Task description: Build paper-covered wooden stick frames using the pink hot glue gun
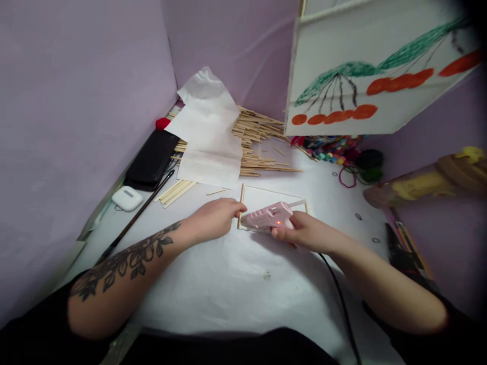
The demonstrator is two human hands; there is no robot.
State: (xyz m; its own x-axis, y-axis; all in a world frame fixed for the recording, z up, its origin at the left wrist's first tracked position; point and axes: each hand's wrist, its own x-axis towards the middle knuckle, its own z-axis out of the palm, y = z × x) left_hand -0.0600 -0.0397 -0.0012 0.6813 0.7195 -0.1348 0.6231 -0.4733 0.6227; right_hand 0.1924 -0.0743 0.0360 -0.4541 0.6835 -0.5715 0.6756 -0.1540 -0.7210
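Note:
A pink hot glue gun [268, 215] with a red light lit is in my right hand [304, 230], its nozzle pointing left and down at a corner of a small rectangular frame [274, 191] of thin wooden sticks. The frame lies flat on the white covered table. At its left side, my left hand [218, 218] pinches the stick there between thumb and fingers. The glue gun covers part of the frame's near side. From under my right hand a black cord [342, 299] runs toward me.
Many wooden sticks [262, 126] lie at the back, partly under crumpled white paper [209, 137]. Left are a black case [152, 159], a white earbud case [127, 198] and a brush [140, 215]. A cherry picture [342, 86] overhangs back right; a jar [422, 182] stands right.

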